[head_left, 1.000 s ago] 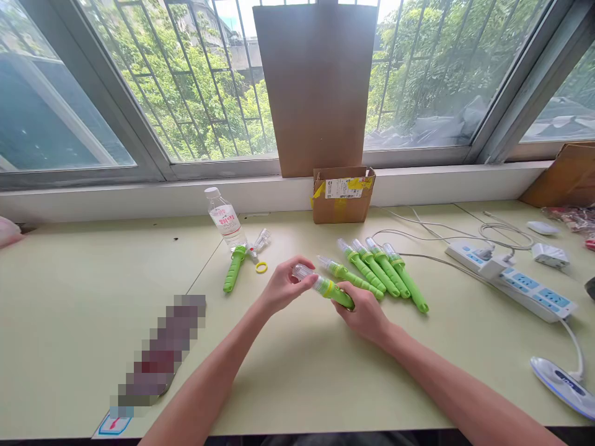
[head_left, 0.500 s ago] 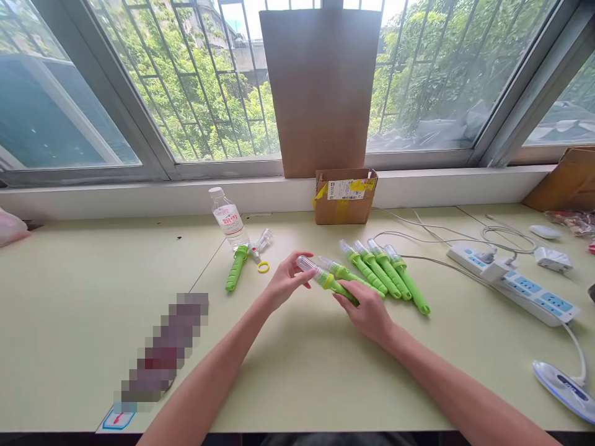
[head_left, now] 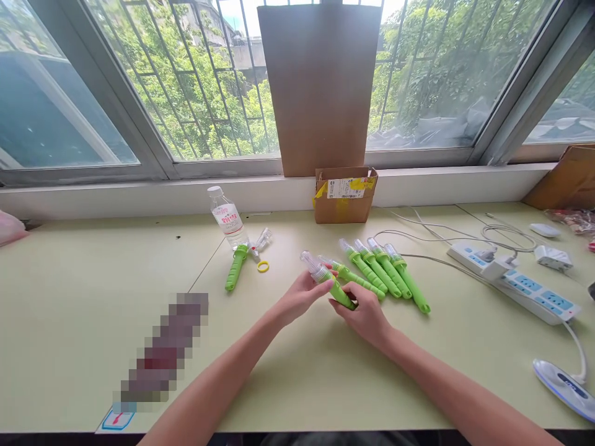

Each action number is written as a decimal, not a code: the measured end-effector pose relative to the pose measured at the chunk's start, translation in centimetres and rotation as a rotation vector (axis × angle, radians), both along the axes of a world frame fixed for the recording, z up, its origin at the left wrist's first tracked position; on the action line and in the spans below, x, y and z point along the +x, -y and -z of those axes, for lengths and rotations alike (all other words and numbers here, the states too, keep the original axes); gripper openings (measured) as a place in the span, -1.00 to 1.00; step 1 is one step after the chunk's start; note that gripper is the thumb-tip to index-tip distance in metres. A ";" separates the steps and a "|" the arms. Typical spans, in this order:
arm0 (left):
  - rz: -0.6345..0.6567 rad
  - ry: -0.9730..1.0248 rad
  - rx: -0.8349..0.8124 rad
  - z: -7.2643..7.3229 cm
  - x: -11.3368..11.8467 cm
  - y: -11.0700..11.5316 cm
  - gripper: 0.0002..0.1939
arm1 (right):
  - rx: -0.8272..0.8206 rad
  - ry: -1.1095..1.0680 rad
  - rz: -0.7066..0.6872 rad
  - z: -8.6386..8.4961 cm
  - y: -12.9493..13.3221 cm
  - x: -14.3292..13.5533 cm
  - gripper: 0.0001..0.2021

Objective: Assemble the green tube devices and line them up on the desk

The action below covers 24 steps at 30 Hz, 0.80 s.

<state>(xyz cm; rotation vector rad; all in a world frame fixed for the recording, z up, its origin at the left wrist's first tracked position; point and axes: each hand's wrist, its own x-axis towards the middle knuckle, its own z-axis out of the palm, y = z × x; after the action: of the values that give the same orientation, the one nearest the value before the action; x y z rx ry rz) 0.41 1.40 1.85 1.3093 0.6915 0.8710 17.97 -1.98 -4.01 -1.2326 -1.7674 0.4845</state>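
Note:
Both my hands are closed on one green-handled stick (head_left: 342, 298) with a clear ribbed cap pointing up and to the left. My left hand (head_left: 302, 296) grips it around the collar just below the cap. Lower down, my right hand (head_left: 365, 313) holds the handle's end. Close behind it lies another green stick (head_left: 360, 280) with a clear cap. Several similar green sticks (head_left: 383, 275) lie side by side to the right. On the left are a green handle (head_left: 237, 269) without a clear cap fitted, a loose clear cap (head_left: 264, 239) and a yellow ring (head_left: 263, 266).
A water bottle (head_left: 229, 217) stands behind the loose parts. A small cardboard box (head_left: 344, 207) is at the back by the window sill. To the right lie a power strip (head_left: 515, 282), cables and a white oval device (head_left: 564, 387). A pixelated object (head_left: 165, 350) lies left.
My left hand has slid from the clear cap down to the collar. The held stick now tilts more steeply, its cap exposed. My right hand stays at the handle's end.

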 end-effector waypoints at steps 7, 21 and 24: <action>-0.022 0.049 -0.078 0.3 0.6 0.2 -0.65 | 0.002 0.008 -0.114 -0.2 0.3 -0.2 -0.81; -0.060 -0.966 0.988 0.2 -1.4 0.2 -0.72 | 0.366 -0.039 -0.123 -1.0 0.1 1.0 -0.50; -0.026 -0.993 1.048 0.6 -1.2 0.1 -0.58 | 0.388 -0.026 -0.172 -1.2 0.1 0.7 -0.66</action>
<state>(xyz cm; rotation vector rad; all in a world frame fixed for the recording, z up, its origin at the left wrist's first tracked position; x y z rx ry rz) -0.84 1.29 1.26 2.7593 1.0475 0.5414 18.71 -2.09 -2.77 -0.8050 -1.8472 0.2358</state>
